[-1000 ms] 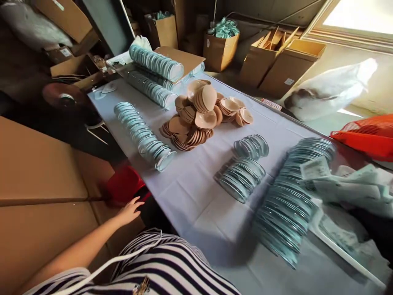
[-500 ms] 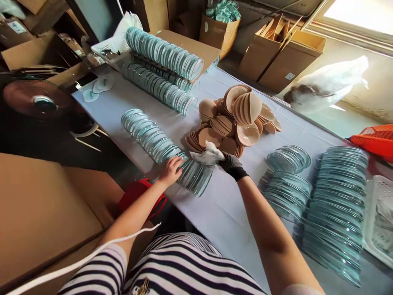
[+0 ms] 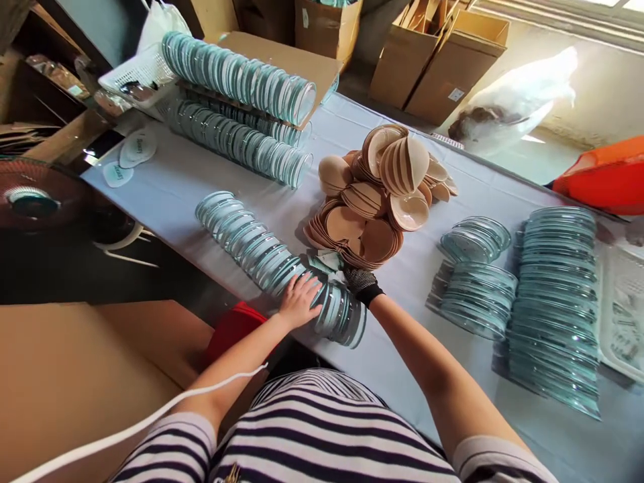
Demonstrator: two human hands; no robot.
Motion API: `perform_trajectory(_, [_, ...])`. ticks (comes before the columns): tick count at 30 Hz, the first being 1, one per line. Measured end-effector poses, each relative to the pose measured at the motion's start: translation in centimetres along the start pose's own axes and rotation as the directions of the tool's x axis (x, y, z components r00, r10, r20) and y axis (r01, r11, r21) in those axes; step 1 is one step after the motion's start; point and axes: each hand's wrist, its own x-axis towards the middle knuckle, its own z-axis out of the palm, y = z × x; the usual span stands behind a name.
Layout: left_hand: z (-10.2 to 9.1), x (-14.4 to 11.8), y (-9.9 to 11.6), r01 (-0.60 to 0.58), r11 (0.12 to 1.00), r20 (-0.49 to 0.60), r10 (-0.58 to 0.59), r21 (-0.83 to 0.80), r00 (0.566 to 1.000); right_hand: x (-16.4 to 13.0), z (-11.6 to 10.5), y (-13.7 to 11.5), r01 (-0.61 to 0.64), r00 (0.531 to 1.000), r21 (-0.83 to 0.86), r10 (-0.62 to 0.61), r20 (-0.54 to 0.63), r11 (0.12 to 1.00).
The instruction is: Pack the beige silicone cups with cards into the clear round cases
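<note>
A long row of clear bluish round cases [image 3: 261, 255] lies on its side near the table's front edge. My left hand [image 3: 300, 300], bare, rests with fingers spread on the near end of that row. My right hand [image 3: 360, 282], in a dark glove, sits at the far side of the same end and holds a small white paper [image 3: 326, 261] against the cases. Just beyond it is a heap of tan round pads [image 3: 375, 194].
Two more rows of clear cases [image 3: 236, 107] lie at the back left beside a white basket [image 3: 131, 72]. Stacks of clear lids [image 3: 553, 302] fill the right side. Cardboard boxes [image 3: 443, 60] stand behind the table, and a large box [image 3: 75, 376] is at my left.
The view has dropped closer to the table. My left hand came up from beside the table onto the row's near end. My gloved right hand came into view with the paper and reached the cases.
</note>
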Motion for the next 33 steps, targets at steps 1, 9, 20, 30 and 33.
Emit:
perform_trajectory(1, [0.3, 0.1, 0.5, 0.002, 1.0, 0.006, -0.002, 0.006, 1.0, -0.6, 0.2, 0.4, -0.011, 1.0, 0.007, 0.011, 0.004, 1.0])
perform_trajectory(9, [0.6, 0.1, 2.1, -0.115, 0.993, 0.125, 0.115, -0.009, 0.985, -6.4, 0.4, 2.6, -0.061, 0.997, 0.072, 0.064, -0.04, 0.996])
perform_trajectory(20, [1.7, -1.5, 2.6, -0.212, 0.969, 0.171, 0.189, 0.125, 0.967, -7.1, 2.4, 3.2, -0.102, 0.987, 0.161, 0.12, -0.108, 0.982])
perform_trajectory(30, [-7.9, 1.3, -6.6, 0.243, 0.946, -0.183, -0.205, 0.216, 0.961, -17.0, 7.7, 4.0, -0.074, 0.859, 0.749, 0.423, -0.288, 0.659])
perform_trajectory(33, [-13.3, 4.0, -13.7, 0.437, 0.868, -0.266, -0.375, 0.238, 0.888, -18.0, 11.2, 2.2, -0.265, 0.81, 0.929, 0.582, 0.069, 0.259])
